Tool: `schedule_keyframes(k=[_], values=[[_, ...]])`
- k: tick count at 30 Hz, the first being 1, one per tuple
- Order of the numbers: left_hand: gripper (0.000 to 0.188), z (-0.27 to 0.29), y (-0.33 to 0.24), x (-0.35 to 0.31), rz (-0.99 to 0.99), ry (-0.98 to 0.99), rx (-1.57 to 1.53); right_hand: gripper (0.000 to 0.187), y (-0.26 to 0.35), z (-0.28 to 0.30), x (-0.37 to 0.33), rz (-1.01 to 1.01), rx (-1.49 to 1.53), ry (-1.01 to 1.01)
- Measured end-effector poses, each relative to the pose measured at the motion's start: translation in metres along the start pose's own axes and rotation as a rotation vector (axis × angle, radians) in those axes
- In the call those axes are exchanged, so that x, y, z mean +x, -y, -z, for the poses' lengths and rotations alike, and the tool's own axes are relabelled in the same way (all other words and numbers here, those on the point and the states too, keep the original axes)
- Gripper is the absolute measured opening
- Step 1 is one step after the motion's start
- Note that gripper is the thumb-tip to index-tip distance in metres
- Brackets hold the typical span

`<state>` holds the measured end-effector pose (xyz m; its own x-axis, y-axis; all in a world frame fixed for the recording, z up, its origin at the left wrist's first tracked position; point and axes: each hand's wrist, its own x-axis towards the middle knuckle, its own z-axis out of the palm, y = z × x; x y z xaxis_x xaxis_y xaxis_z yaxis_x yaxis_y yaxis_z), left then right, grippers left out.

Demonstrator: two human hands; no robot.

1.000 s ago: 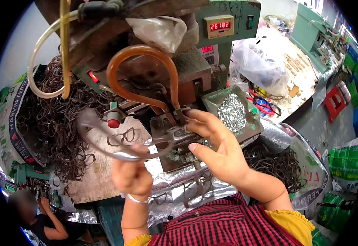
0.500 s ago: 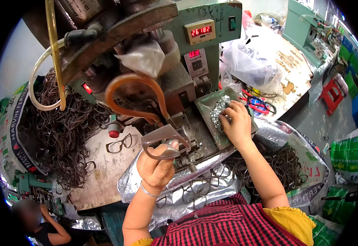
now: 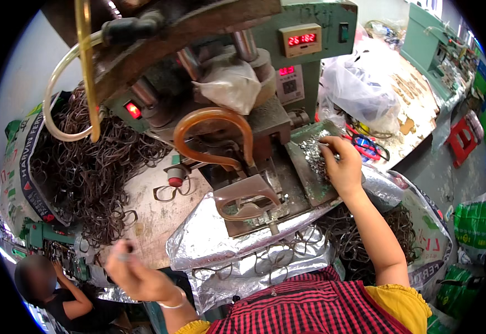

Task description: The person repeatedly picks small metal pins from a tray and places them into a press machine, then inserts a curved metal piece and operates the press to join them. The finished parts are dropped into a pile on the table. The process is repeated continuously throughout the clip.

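A brownish translucent eyeglass frame (image 3: 235,210) stays at the front of the press (image 3: 265,123), under a curved amber tube (image 3: 184,129). Neither hand touches the frame. My left hand (image 3: 142,278) is off to the lower left, smeared by motion, with a ring on one finger; whether it holds anything is unclear. Over a green metal tray (image 3: 323,192), my right hand (image 3: 344,167) has thumb and forefinger closed together at a heap of small shiny metal parts (image 3: 314,156). What lies between those fingertips is too small to make out.
Dark frames fill a sack (image 3: 87,167) at left and another at right. A single frame (image 3: 168,192) lies on the board by a red button (image 3: 175,181). Silver sheeting (image 3: 198,234) with loose frames spreads before me. Red-handled pliers (image 3: 365,147) lie beyond the tray. Another person (image 3: 65,295) sits lower left.
My left hand has let go of the eyeglass frame and swung away down and left. My right hand remains at the metal parts, fingertips now closer together. The view has shifted slightly.
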<state>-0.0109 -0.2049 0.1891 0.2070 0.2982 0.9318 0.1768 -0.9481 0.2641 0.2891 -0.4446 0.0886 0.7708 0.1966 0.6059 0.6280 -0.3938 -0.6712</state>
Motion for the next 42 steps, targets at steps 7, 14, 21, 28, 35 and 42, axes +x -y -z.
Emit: schedule_keyframes(k=[7, 14, 21, 28, 35, 42], values=[[0.024, -0.071, 0.112, 0.013, 0.250, 0.454, 0.040, 0.010, 0.016, 0.004, -0.004, -0.236, 0.191, 0.167], [0.008, -0.122, 0.165, -0.090, 0.337, 0.725, 0.484, 0.011, 0.008, 0.037, -0.038, -0.204, 0.054, 0.041], [0.025, -0.112, 0.144, -0.068, 0.843, 0.505, -0.412, 0.015, 0.040, 0.059, -0.043, -0.215, 0.254, 0.094], [0.029, -0.113, 0.101, -0.080, 0.954, 0.321, -0.521, 0.023, 0.103, -0.022, -0.007, -0.100, 0.568, 0.234], [0.026, -0.092, 0.005, -0.022, 0.267, -0.041, -0.669, 0.041, 0.114, -0.023, -0.012, -0.413, 0.967, 0.280], [0.023, -0.101, -0.007, 0.024, 0.024, -0.102, -0.567, 0.049, 0.153, -0.014, -0.010, -0.594, 1.120, 0.338]])
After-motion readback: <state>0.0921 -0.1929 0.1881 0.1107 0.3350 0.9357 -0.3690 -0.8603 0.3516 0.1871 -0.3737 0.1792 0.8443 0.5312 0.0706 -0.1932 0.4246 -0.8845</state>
